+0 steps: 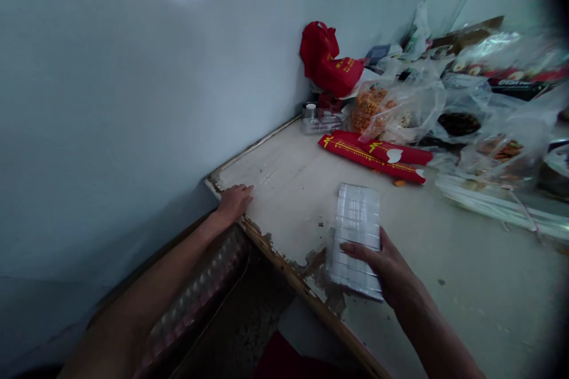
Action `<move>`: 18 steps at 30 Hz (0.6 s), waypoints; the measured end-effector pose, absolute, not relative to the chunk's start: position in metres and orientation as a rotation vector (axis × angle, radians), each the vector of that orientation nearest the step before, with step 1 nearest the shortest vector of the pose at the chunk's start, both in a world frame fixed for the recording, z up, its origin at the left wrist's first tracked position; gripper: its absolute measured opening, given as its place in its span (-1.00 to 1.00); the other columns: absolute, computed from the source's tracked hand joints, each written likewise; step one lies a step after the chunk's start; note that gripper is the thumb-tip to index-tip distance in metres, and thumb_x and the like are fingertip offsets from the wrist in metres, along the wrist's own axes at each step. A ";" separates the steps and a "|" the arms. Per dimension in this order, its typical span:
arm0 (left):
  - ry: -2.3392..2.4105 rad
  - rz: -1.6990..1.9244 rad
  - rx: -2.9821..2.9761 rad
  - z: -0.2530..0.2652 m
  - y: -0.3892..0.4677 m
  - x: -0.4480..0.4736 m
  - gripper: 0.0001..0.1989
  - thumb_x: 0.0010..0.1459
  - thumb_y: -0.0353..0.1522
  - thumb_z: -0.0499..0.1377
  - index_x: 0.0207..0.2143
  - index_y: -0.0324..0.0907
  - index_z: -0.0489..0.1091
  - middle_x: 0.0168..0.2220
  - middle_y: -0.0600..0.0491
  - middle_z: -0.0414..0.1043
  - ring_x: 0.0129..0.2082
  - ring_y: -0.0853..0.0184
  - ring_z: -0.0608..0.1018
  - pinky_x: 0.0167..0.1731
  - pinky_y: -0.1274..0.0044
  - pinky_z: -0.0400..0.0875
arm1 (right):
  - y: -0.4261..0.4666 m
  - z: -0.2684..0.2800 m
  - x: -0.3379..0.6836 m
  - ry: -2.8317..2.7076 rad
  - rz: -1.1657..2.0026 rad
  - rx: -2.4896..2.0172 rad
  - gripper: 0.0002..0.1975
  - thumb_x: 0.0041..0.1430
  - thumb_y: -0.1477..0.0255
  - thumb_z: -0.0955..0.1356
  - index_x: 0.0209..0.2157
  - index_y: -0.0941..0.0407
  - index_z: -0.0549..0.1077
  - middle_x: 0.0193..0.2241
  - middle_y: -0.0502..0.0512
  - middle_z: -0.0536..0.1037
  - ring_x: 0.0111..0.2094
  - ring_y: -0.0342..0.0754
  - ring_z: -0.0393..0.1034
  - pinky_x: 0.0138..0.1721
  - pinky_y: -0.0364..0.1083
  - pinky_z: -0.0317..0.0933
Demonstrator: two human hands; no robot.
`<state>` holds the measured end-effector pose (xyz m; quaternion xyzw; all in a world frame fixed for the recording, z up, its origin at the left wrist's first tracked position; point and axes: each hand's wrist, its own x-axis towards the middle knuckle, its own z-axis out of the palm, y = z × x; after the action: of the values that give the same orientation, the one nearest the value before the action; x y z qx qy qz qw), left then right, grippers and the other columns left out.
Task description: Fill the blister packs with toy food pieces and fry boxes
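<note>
My right hand [377, 260] grips a plastic-wrapped pack of small white boxes [357, 219], thumb across its top and the other fingers hidden at its far side. The pack is over the white tabletop [284, 189], close to its chipped front edge; whether it rests there I cannot tell. My left hand [235, 204] lies on the table's corner, fingers stretched out flat over the edge, holding nothing.
Two red packets [376, 154] with yellow print lie behind the pack. Clear bags of snacks [371, 109] crowd the back right. A red cloth bag [326, 62] leans against the pale wall [133, 71]. Below the edge, clear plastic packaging [195, 296] stands at left.
</note>
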<state>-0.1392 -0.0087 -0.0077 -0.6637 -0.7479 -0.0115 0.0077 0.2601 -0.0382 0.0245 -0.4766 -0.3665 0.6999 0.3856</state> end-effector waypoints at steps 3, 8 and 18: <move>-2.311 -0.072 -2.033 0.003 -0.013 -0.134 -0.54 0.27 -0.44 0.12 0.21 -0.16 0.39 0.16 -0.21 0.42 0.17 0.01 0.41 0.17 0.25 0.22 | -0.038 0.027 0.252 -0.960 1.789 -1.173 -0.15 -0.28 0.30 0.64 0.07 0.06 0.31 -0.10 0.18 0.58 -0.17 0.21 0.53 -0.22 0.10 0.47; -2.272 -0.966 -2.064 0.024 -0.022 -0.047 -0.60 0.22 -0.34 0.26 0.11 -0.19 0.46 0.16 -0.20 0.40 0.18 0.05 0.39 0.19 0.28 0.23 | -0.029 0.024 0.234 -1.053 1.650 -1.206 0.06 -0.33 0.27 0.64 0.23 0.02 0.20 -0.08 0.17 0.55 -0.11 0.22 0.51 -0.18 0.12 0.45; -2.666 -3.003 -1.809 0.035 -0.003 0.063 -0.59 -0.23 -0.21 0.53 -0.46 -0.24 0.46 -0.42 0.08 0.48 -0.38 0.42 0.49 -0.22 0.53 0.37 | -0.003 0.031 0.243 -1.702 0.969 -1.578 0.31 -0.46 0.19 0.63 0.37 0.02 0.08 0.15 0.33 0.29 0.19 0.42 0.23 0.16 0.29 0.19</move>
<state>0.0632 -0.0034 0.0351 -0.3316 -0.4887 -0.5506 -0.5900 0.2428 -0.0034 0.0306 -0.5969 -0.6437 0.3664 0.3083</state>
